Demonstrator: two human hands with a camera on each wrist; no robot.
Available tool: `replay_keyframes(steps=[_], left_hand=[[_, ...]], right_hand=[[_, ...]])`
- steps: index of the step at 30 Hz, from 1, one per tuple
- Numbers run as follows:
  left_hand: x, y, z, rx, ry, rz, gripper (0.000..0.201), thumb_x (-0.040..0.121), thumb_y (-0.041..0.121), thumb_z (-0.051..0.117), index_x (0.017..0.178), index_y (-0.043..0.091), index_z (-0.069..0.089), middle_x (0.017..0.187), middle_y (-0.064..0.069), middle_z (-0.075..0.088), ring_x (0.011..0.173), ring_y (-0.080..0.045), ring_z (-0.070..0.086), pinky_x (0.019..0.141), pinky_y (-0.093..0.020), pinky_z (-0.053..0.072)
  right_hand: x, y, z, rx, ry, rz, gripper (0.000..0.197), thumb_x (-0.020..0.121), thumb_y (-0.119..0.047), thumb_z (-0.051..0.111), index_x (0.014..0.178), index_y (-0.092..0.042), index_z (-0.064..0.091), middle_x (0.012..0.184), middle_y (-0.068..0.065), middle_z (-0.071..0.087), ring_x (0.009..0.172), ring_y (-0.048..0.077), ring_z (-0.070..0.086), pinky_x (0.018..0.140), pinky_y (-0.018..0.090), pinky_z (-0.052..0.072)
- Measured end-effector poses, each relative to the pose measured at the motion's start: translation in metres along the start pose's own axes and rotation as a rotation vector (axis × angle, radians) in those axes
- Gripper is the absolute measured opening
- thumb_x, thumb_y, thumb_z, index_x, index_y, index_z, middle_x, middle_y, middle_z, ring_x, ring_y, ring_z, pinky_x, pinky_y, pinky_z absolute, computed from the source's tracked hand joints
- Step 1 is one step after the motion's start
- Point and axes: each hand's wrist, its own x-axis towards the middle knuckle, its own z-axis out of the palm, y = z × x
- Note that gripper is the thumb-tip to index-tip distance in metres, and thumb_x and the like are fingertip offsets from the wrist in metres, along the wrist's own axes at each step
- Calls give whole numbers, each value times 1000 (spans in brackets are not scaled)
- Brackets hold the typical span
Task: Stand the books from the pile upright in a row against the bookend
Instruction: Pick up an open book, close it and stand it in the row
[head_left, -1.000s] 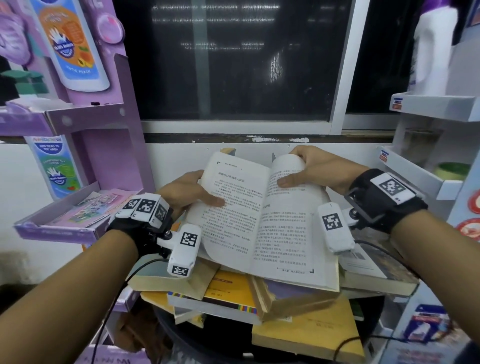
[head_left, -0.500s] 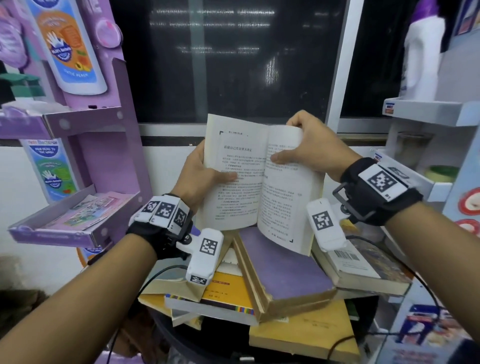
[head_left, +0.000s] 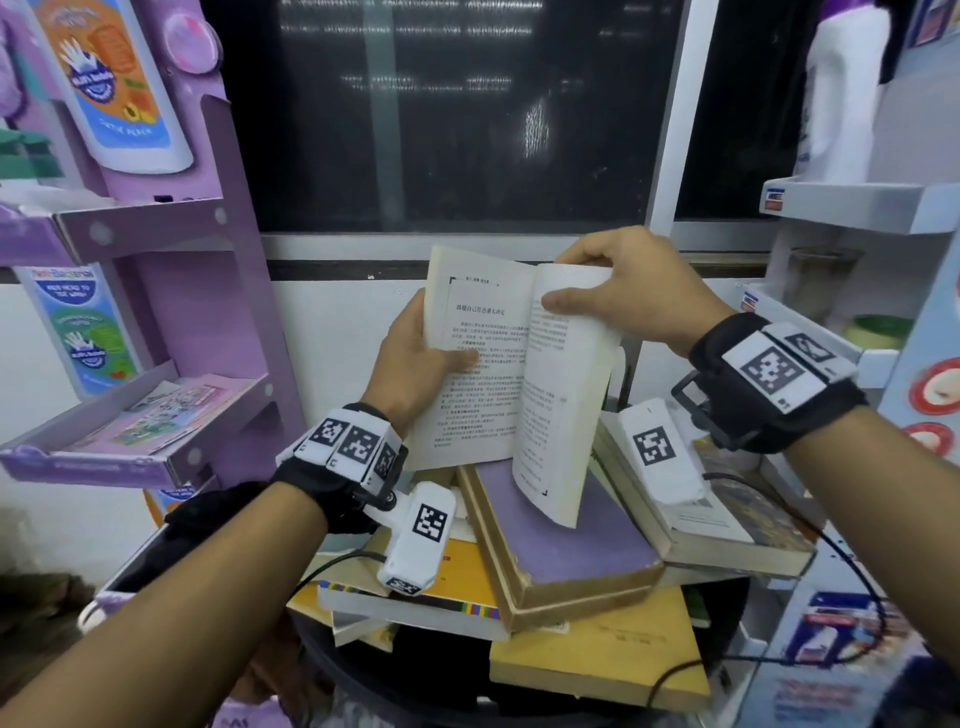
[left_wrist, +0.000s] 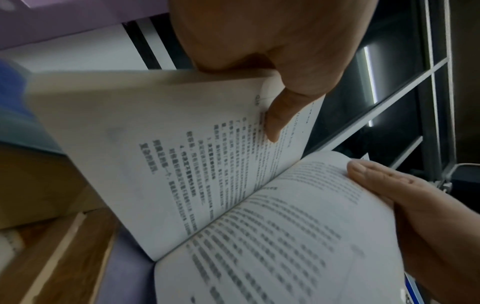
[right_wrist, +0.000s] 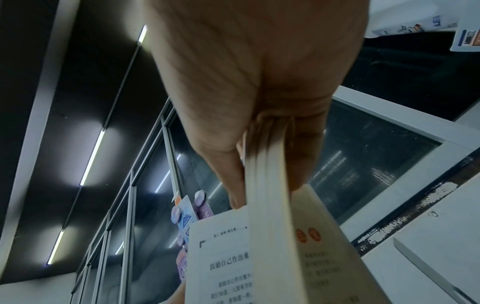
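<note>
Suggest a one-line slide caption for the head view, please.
Both hands, left hand and right hand, hold an open book above the pile of books.

Purple rack (head_left: 208, 291) at left and white shelves (head_left: 852, 202) at right hem the book pile (head_left: 566, 551).

Blurred print on open book (left_wrist: 233, 185)

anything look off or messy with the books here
Yes. The open book is held spread open in the air by the left hand and right hand, not closed. Below it, the pile lies crisscrossed, books overhanging at odd angles.
</note>
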Motion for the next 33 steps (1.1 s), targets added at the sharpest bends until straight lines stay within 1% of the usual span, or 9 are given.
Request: replay_keyframes(steps=[3, 7, 9, 12, 16, 20, 24, 28, 33], left_hand=[[-2, 4, 5, -13, -6, 29, 45, 80, 15, 64, 121, 30, 52, 118, 4, 67, 105, -21, 66, 88, -51, 54], [-7, 12, 12, -66, -43, 47, 37, 90, 28, 57, 126, 31, 49, 120, 1, 65, 102, -22, 67, 88, -51, 54], [-9, 17, 16, -57, -94, 70, 41, 86, 37, 59, 125, 33, 48, 120, 0, 64, 103, -22, 67, 88, -51, 54], [-12, 23, 22, -60, -184, 104, 43, 87, 40, 59, 127, 31, 45, 121, 1, 63, 108, -19, 63, 94, -49, 51], [-13, 28, 25, -1, -245, 114, 61, 82, 48, 64, 134, 33, 37, 125, 9, 58, 115, -11, 58, 100, -47, 47], [-9, 28, 27, 72, -206, 127, 76, 68, 44, 77, 132, 31, 37, 118, 7, 60, 108, -10, 60, 96, -44, 51], [-7, 25, 27, 87, -191, 134, 68, 73, 29, 66, 134, 27, 35, 120, 1, 58, 109, -13, 59, 94, -42, 52], [-5, 21, 23, 39, -165, 107, 54, 78, 25, 56, 128, 34, 38, 124, -2, 56, 112, -18, 58, 94, -46, 51], [-3, 14, 20, -69, -118, 47, 48, 86, 18, 56, 130, 30, 43, 122, -4, 62, 109, -24, 63, 93, -52, 52]], right_hand=[[1, -6, 0, 38, 2, 36, 25, 76, -32, 79, 97, -18, 75, 96, -4, 72, 86, 12, 67, 74, 34, 58], [3, -13, 3, 115, -12, 98, 20, 79, -26, 77, 92, -11, 74, 87, -2, 72, 69, 10, 70, 51, 19, 55], [4, -17, 4, 202, -37, 139, 18, 83, -23, 74, 91, -8, 73, 85, 1, 73, 65, 13, 72, 57, 24, 59], [4, -22, 8, 320, -82, 169, 22, 87, -21, 69, 97, -1, 69, 85, 6, 75, 67, 18, 74, 71, 34, 62], [6, -23, 13, 408, -59, 206, 36, 83, -25, 73, 105, 3, 65, 91, 11, 74, 68, 22, 74, 74, 38, 61], [8, -21, 17, 501, -85, 249, 43, 80, -31, 77, 104, -1, 59, 97, 12, 72, 73, 23, 74, 73, 39, 61], [8, -15, 21, 593, -95, 254, 59, 72, -35, 84, 115, -6, 57, 105, 14, 70, 80, 25, 74, 71, 38, 61], [6, -9, 26, 546, -121, 223, 61, 75, -31, 82, 124, -11, 52, 102, 11, 69, 89, 22, 72, 76, 35, 61], [10, -2, 34, 347, -56, 175, 58, 70, -36, 84, 116, -23, 50, 105, -5, 62, 95, 10, 63, 79, 32, 56]])
